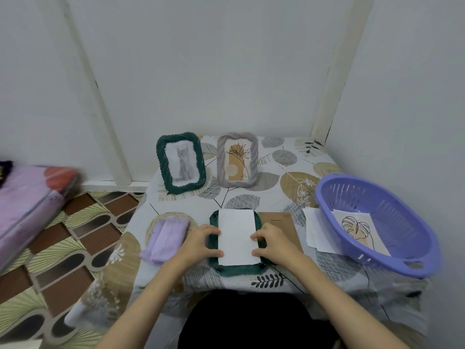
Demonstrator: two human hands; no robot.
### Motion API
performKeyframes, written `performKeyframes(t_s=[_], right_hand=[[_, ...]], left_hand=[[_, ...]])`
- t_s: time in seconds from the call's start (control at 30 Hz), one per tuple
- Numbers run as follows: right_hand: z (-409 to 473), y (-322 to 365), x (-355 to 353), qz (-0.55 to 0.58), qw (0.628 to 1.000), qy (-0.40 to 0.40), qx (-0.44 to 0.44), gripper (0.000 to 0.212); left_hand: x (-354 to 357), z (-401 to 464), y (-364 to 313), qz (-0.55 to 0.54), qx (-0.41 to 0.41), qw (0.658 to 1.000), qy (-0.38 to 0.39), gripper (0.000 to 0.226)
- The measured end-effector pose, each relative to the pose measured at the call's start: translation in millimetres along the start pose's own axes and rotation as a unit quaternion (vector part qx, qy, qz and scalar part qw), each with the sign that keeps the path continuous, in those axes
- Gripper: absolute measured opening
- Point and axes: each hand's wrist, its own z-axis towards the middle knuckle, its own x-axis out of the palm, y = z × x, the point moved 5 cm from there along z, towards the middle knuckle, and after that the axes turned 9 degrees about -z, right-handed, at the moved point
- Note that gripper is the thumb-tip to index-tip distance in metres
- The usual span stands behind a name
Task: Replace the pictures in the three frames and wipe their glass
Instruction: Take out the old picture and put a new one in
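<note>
Both hands (202, 241) (273, 241) forward, fingers curled (thumbs inward).
</note>
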Motion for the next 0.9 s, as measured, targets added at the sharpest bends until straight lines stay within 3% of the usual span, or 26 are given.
performKeyframes(t_s=[0.2, 0.33, 0.43, 0.63, 0.8, 0.9], right_hand=[[-2.6, -0.1, -5.7, -0.047, 0.999, -0.017, 0.002, 0.042], [-0.6, 8.2, -3.6, -0.117, 0.993, -0.023, 0.001, 0.053], [2.3, 13.3, -0.5, -0.156, 0.988, -0.008, 0.006, 0.063], [4.5, 13.7, 5.1, -0.170, 0.985, 0.034, 0.014, 0.071], [3.4, 8.7, 12.4, -0.168, 0.984, 0.060, 0.018, 0.070], [2.8, 8.0, 12.4, -0.162, 0.985, 0.057, 0.017, 0.070]], left_hand=[[2.0, 2.3, 5.3, 0.003, -0.026, 0.999, 0.028, 0.056], [-0.1, 4.4, 2.6, -0.005, -0.031, 0.999, 0.029, 0.063], [-3.5, 7.6, 0.4, 0.007, -0.030, 0.999, 0.030, 0.085], [1.6, 9.9, 0.4, 0.116, -0.031, 0.986, 0.113, 0.148], [3.8, 11.4, 5.9, 0.143, -0.026, 0.982, 0.121, 0.152], [4.7, 10.7, 5.7, 0.140, -0.034, 0.983, 0.118, 0.143]])
